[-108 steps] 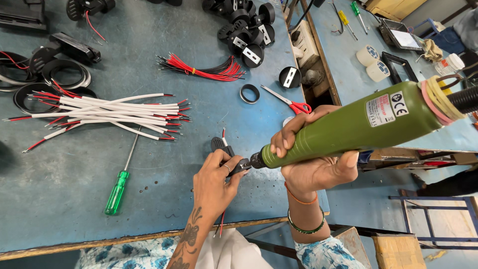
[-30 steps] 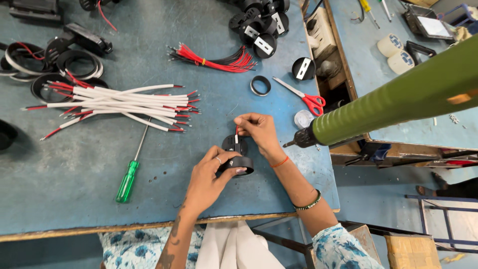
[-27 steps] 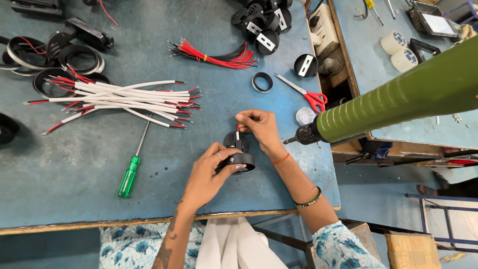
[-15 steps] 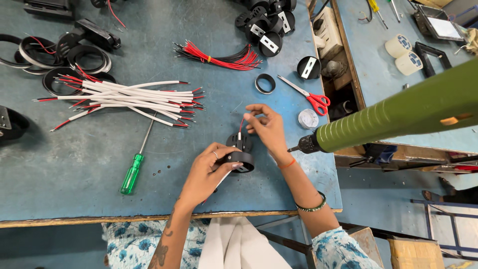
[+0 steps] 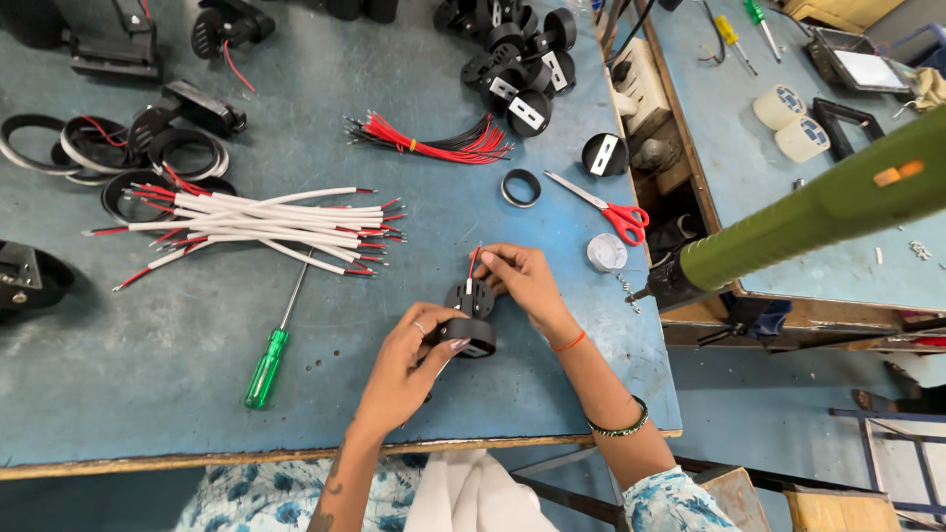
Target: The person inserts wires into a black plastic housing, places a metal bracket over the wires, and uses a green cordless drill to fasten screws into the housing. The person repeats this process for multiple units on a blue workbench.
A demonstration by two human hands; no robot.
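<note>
2 hands [image 5: 414, 360] grip 1 black socket [image 5: 471, 317].

one view only, from my head, looking steeply down and slightly forward over the blue surface [image 5: 118, 335]. close range: my forearms enter from the bottom edge, a second bench at right.
</note>
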